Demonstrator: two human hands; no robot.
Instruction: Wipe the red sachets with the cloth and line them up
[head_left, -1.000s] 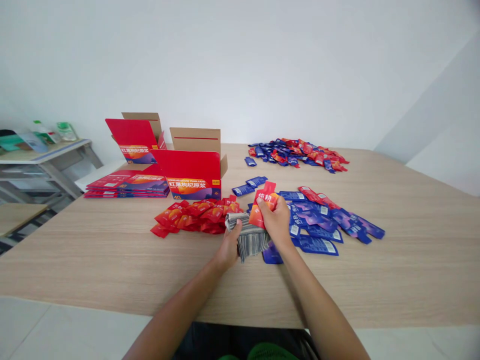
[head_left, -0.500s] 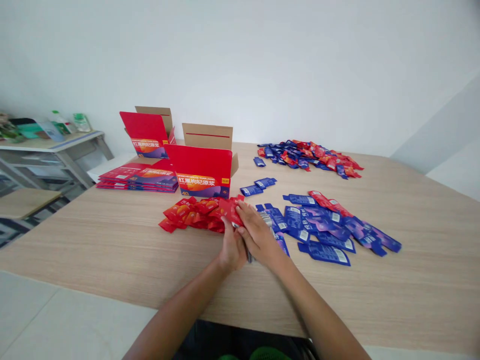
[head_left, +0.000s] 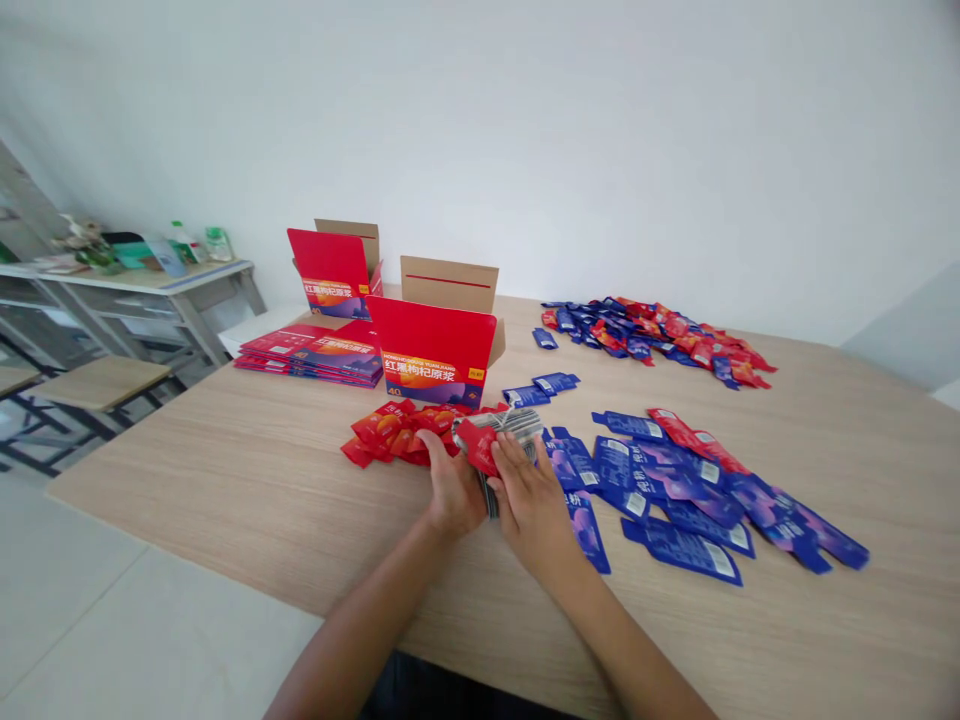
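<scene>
My left hand [head_left: 454, 492] has its thumb lifted apart. Its other fingers, partly hidden, lie against a grey-and-white striped, cloth-like thing [head_left: 521, 424] with a white string at its top. My right hand [head_left: 534, 500] presses its fingers over a small red sachet [head_left: 478, 446] on the striped thing's front. Behind my left thumb a heap of red sachets [head_left: 386, 428] lies on the table. Flat blue sachets [head_left: 660, 480] and a few red ones [head_left: 679, 430] spread out right of my right hand.
A red open-topped carton [head_left: 431, 340] stands behind the red heap, another carton [head_left: 330, 265] farther back. Flattened cartons [head_left: 311, 350] are stacked at left. A mixed sachet pile [head_left: 652, 335] lies by the wall. Stools [head_left: 101, 382] and a side desk [head_left: 180, 285] stand at left.
My left thumb has come off the red sachet and stands apart. My right hand has shifted lower, and more of the striped thing shows. The view has swung left.
</scene>
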